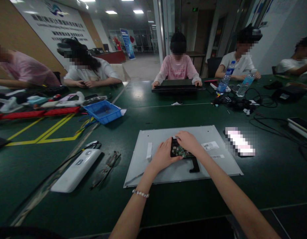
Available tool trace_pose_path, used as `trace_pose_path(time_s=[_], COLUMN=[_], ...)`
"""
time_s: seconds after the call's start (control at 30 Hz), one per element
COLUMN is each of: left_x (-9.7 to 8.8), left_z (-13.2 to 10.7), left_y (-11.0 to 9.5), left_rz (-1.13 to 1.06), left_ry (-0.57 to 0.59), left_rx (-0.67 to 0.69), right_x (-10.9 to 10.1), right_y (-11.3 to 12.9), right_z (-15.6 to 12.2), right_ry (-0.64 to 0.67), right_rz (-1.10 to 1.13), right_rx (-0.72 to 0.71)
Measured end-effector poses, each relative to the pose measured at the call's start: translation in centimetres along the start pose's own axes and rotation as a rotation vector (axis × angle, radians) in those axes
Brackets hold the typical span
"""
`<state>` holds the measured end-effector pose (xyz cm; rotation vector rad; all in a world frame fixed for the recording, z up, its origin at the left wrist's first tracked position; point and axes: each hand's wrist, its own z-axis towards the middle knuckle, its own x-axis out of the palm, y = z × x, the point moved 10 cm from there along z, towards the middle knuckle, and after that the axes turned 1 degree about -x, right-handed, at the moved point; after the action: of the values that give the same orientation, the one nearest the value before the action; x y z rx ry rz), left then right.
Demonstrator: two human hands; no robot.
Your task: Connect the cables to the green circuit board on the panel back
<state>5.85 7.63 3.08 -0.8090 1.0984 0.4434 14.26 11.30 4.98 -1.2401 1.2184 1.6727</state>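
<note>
A grey flat panel (pixel 210 162) lies face down on the dark green table in front of me. On its middle sits a small circuit board (pixel 179 151) with a black casing and a black strip (pixel 194 165) running toward me. My left hand (pixel 163 156) curls round the board's left side. My right hand (pixel 188 141) covers its top right, fingers bent over it. A bead bracelet (pixel 141 194) is on my left wrist.
A white power bank (pixel 76 169) with cable and a pair of glasses (pixel 106 169) lie to the left. A blue bin (pixel 103 112) stands further back left. A phone (pixel 239 142) lies right of the panel. Water bottles (pixel 225 79), cables and several seated people line the far edge.
</note>
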Motion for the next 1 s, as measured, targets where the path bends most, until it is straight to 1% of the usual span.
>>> trace_pose_path(time_s=[0.07, 0.13, 0.2, 0.27, 0.3, 0.37, 0.43, 0.5, 0.57, 0.67, 0.77, 0.9, 1.0], left_x=[0.0, -0.3, -0.8, -1.6, -1.8, -1.9, -1.4, -0.6, 0.2, 1.0, 1.3, 1.4, 1.5], left_z=[0.0, 0.0, 0.0, 0.1, 0.2, 0.3, 0.4, 0.2, 0.1, -0.1, -0.1, -0.2, -0.2], left_y=[-0.1, -0.3, -0.6, -1.3, -1.8, -3.5, -5.4, -7.1, -8.2, -8.9, -9.0, -8.7, -8.8], left_rz=[0.006, 0.032, 0.068, 0.101, 0.114, 0.14, 0.171, 0.196, 0.212, 0.225, 0.234, 0.243, 0.242], left_ry=[0.012, 0.022, 0.018, 0.006, 0.004, 0.018, 0.049, 0.085, 0.106, 0.122, 0.134, 0.133, 0.133], left_rx=[0.002, -0.005, -0.029, -0.046, -0.039, 0.016, 0.102, 0.183, 0.23, 0.252, 0.257, 0.248, 0.246], right_x=[-0.8, -1.8, -2.6, -3.0, -2.9, -3.0, -2.7, -2.2, -1.5, -0.8, -0.5, -1.1, -1.2], right_y=[-0.6, -2.0, -4.5, -7.6, -9.2, -12.0, -14.1, -15.6, -16.4, -16.9, -17.3, -17.8, -18.0], right_z=[-0.3, -1.1, -2.4, -4.1, -5.1, -7.1, -8.8, -9.9, -10.6, -11.1, -11.4, -12.0, -12.2], right_ry=[-0.029, -0.07, -0.097, -0.099, -0.086, -0.09, -0.086, -0.071, -0.057, -0.046, -0.047, -0.119, -0.132], right_rz=[0.022, 0.055, 0.084, 0.103, 0.111, 0.139, 0.175, 0.207, 0.242, 0.318, 0.389, 0.375, 0.374], right_rx=[-0.006, 0.007, 0.05, 0.114, 0.15, 0.212, 0.26, 0.304, 0.34, 0.387, 0.42, 0.435, 0.448])
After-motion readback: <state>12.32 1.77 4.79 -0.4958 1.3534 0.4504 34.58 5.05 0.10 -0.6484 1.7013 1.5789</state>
